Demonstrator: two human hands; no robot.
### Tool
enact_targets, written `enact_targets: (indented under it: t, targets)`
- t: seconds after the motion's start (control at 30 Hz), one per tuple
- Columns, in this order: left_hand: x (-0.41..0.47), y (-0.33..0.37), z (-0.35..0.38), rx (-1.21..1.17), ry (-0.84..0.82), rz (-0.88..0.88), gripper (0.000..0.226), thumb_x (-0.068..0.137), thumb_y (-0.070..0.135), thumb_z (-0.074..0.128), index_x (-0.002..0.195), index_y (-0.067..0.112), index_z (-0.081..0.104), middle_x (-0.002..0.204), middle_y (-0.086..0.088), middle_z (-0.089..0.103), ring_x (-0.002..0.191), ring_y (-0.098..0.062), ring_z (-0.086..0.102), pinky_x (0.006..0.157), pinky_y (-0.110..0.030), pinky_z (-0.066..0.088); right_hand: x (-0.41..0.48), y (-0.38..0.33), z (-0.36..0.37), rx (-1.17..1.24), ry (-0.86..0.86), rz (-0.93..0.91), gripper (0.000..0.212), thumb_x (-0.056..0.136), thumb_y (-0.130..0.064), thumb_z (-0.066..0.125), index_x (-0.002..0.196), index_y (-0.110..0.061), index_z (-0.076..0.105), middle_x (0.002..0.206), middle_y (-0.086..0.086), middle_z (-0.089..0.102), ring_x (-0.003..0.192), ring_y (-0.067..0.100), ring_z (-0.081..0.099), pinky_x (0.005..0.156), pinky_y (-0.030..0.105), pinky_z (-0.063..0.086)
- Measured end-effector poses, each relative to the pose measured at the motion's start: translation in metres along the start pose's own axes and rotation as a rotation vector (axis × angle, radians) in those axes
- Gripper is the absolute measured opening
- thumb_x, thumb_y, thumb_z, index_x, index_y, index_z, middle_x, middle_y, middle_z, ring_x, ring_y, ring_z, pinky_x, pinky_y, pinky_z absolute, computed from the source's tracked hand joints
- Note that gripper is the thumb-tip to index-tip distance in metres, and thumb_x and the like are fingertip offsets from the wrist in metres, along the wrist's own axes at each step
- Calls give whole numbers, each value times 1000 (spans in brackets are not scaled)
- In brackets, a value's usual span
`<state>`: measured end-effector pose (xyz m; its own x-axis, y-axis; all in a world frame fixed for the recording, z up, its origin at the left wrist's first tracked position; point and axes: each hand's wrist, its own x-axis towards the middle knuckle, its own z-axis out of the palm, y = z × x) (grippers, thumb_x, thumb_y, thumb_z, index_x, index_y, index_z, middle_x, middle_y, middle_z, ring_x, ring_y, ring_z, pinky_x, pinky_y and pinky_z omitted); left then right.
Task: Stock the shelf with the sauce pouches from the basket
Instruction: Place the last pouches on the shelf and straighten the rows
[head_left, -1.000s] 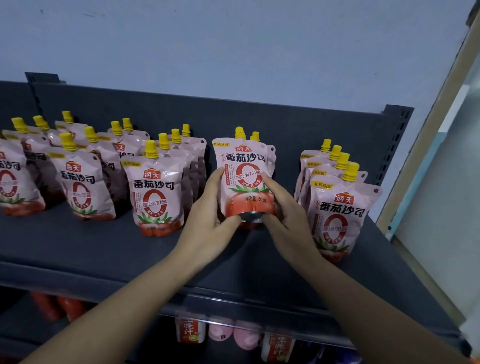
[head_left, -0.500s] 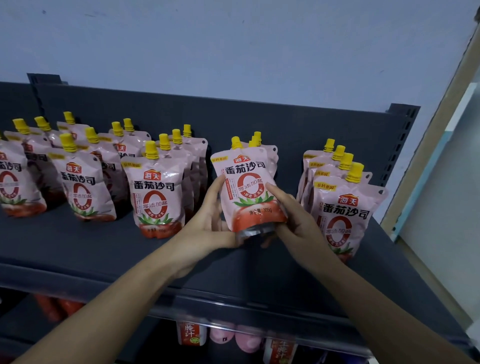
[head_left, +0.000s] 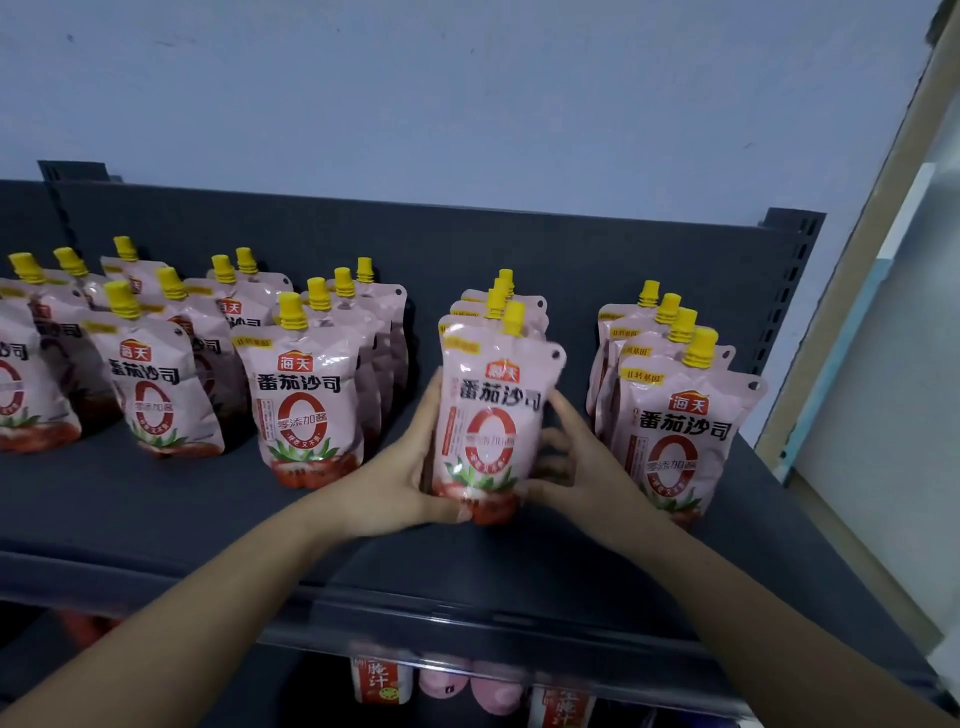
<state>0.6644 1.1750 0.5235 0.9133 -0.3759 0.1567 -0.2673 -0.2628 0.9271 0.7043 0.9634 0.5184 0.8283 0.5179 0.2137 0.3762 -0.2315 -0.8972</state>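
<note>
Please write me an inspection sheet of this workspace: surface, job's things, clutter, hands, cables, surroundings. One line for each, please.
Surface: dark grey shelf, with pouches standing on it in rows.
Job's things: held pouch is upright at the front of the middle row; left rows and right row stand beside it; basket not in view.
Clutter: nothing seen.
Grippers: left hand and right hand grip the held pouch by its sides, fingers curled round it.
Cables: nothing seen.
Surroundings: pale wall behind; lower products under the shelf.

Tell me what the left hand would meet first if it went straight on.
Probably the rear pouches of that row, behind the held pouch; the left hand points back along its left edge. Depth unclear.
</note>
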Motion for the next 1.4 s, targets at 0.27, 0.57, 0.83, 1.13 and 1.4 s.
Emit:
enact_targets:
  t: [0.27,0.57,0.83,1.13,1.4]
  targets:
    - [14,-15,-5,325,126,-38,115,75,4,75,138,44,-13,138,29,28,127,10,34,108,-16,32,21,-2,7,-247,38,-9,78,78,-3,69,139,-30,27,131,-6,58,114,8,58,97,35,51]
    - [16,-21,2,149,197,-89,104,71,-9,73,142,30,7,128,17,40,112,14,47,89,-10,45,23,-3,12,-260,61,79,53,83,-7,66,130,-21,46,133,-4,57,122,14,53,103,41,46]
    - [18,-18,11,78,234,-183,97,76,-6,70,146,22,8,112,26,44,97,13,48,69,3,43,15,-8,16,-283,83,144,48,85,-14,64,129,-18,45,129,-1,59,115,14,56,98,29,46]
    - [13,-8,37,316,631,-366,101,48,37,88,128,6,35,130,-9,39,124,-24,41,104,-38,41,-30,1,-23,-305,44,219,31,85,-14,65,112,-23,52,100,-3,63,98,15,63,90,31,52]
    - [22,-5,43,34,614,-318,49,79,-3,68,119,11,43,123,-8,53,109,-19,52,90,-30,42,-58,7,-56,-231,58,225,11,84,-10,65,90,-20,64,88,8,73,83,12,68,85,20,51]
